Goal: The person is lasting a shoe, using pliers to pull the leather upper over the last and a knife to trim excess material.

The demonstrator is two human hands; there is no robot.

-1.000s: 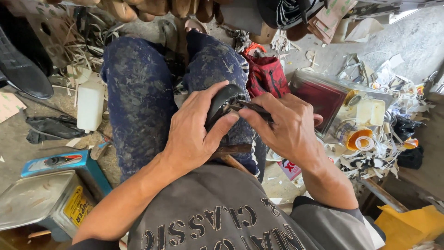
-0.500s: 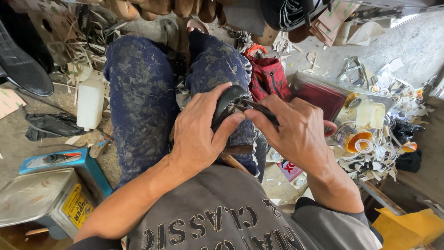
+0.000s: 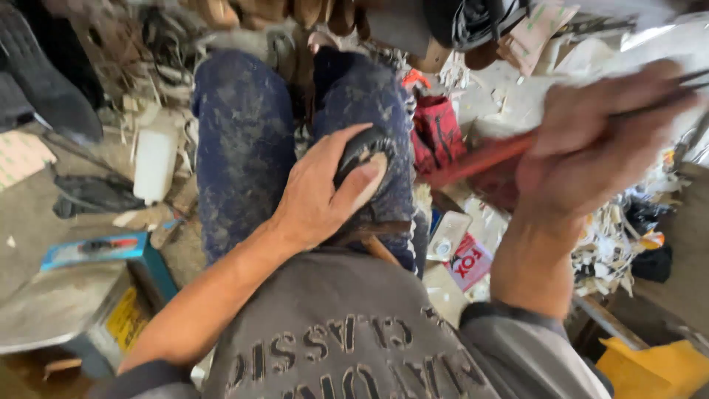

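left hand pins the black shoe piece on the right knee | right hand raised, blurry, gripping a red-handled tool | risk imo: sloppy downswing lands on those fingers, or the piece slides off

By your left knee: white plastic bottle on the floor. Nearer you, a metal can touching a blue box. Right of your legs, red bag; yellow sheet lower right.

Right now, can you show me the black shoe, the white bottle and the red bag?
black shoe (image 3: 360, 150), head view, on its rounded top.
white bottle (image 3: 155, 164), head view, on its side wall.
red bag (image 3: 441, 125), head view, on its front.
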